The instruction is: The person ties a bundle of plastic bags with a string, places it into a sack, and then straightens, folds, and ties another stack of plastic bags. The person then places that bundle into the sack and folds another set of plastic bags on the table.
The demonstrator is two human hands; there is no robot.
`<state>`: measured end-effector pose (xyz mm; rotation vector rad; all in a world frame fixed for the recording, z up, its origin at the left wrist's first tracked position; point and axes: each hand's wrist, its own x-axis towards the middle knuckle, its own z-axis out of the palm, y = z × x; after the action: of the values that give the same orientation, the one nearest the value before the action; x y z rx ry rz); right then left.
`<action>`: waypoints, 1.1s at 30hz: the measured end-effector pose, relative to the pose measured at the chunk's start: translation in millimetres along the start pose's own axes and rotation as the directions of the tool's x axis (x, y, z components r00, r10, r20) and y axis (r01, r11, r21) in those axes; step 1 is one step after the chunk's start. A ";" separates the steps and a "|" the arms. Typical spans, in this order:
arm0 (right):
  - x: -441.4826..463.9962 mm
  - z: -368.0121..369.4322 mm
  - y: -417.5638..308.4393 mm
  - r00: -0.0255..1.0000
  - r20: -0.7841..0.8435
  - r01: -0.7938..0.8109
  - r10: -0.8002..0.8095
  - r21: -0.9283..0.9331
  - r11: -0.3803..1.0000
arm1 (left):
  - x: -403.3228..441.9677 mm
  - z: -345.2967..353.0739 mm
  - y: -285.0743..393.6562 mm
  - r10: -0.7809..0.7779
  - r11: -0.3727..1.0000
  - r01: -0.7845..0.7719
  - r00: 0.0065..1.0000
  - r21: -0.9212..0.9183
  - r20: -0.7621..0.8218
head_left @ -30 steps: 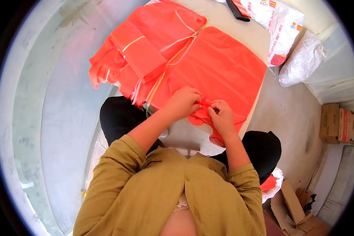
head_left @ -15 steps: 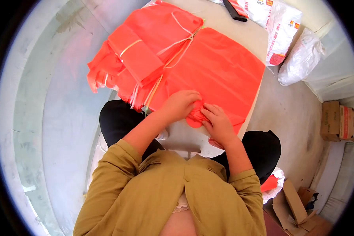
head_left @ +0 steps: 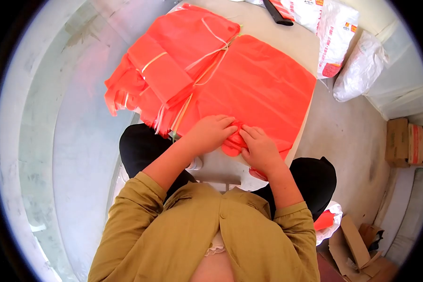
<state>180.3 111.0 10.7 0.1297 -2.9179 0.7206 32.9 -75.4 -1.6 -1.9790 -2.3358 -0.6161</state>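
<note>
A stack of flat red plastic bags point(head_left: 263, 80) lies over the board in front of me. At its near edge, a crumpled red plastic bag point(head_left: 232, 145) is bunched between my hands. My left hand point(head_left: 214, 133) has its fingers closed on the left side of the bunch. On the other side my right hand point(head_left: 262, 149) pinches the same plastic, fingertips close to those of my left. A folded red bundle point(head_left: 162, 73) with a pale band rests on the left part of the stack. Part of the bunched bag is hidden under my fingers.
Pale tie strips point(head_left: 211, 58) run across the stack. The tan board point(head_left: 310, 51) shows beyond it. White printed sacks point(head_left: 336, 37) and a white bag point(head_left: 359, 68) stand at the upper right. Cardboard boxes point(head_left: 397, 143) are at the far right, with flattened cardboard point(head_left: 355, 242) lower down.
My left hand has shifted slightly down and flattened over the bunched plastic. My right hand stays nearly in place, still pinching it.
</note>
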 end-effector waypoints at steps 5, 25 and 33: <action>2.9 11.5 -2.4 0.998 -0.070 -0.011 0.007 -0.055 0.998 | 10.4 -10.9 -3.3 -0.086 0.993 0.101 0.978 -0.068 0.192; -7.4 -69.7 -11.4 0.960 0.137 -0.252 0.243 0.052 0.966 | -14.9 -43.9 -22.3 -0.247 0.952 0.240 0.969 -0.191 -0.009; -49.5 -62.0 -26.6 0.956 0.206 -0.236 0.207 0.129 0.963 | -47.5 -31.3 7.7 -0.189 0.933 0.197 0.980 -0.301 0.054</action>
<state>239.0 119.1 69.9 -0.1252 -3.0893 1.0206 42.2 -128.9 17.0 -1.8809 -2.6079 -1.0294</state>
